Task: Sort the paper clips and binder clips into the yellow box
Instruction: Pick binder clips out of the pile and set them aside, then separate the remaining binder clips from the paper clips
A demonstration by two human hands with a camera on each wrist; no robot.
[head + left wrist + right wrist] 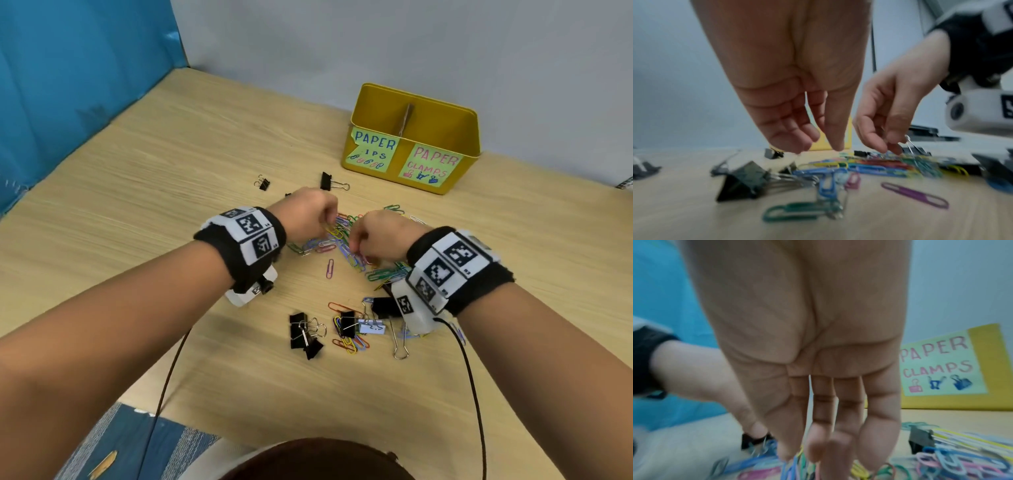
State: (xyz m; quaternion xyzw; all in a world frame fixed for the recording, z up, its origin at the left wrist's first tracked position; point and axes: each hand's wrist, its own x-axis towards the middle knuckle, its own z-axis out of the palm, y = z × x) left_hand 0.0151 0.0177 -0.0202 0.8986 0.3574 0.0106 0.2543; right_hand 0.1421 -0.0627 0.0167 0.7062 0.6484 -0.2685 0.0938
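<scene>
The divided yellow box [442, 130] shows no clips inside, while both hands' fingers [835, 138] pinch into the paper clips [342, 240].

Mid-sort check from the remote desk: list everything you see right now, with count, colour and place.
Yellow metal box: one, far right of the table, cardboard divider inside, labels "PAPER ..IPS" and "PAPER CLAMPS" on its front.
Coloured paper clips: many, mixed colours, heaped mid-table under both hands; more near the right wrist.
Purple paper clip: one, alone just nearer than the heap.
Black binder clips: several, a near cluster; two beyond the heap.
Wooden table: one, light.
Blue panel: one, left.
Left hand: fingertips down at the heap.
Right hand: fingertips in the heap.
</scene>
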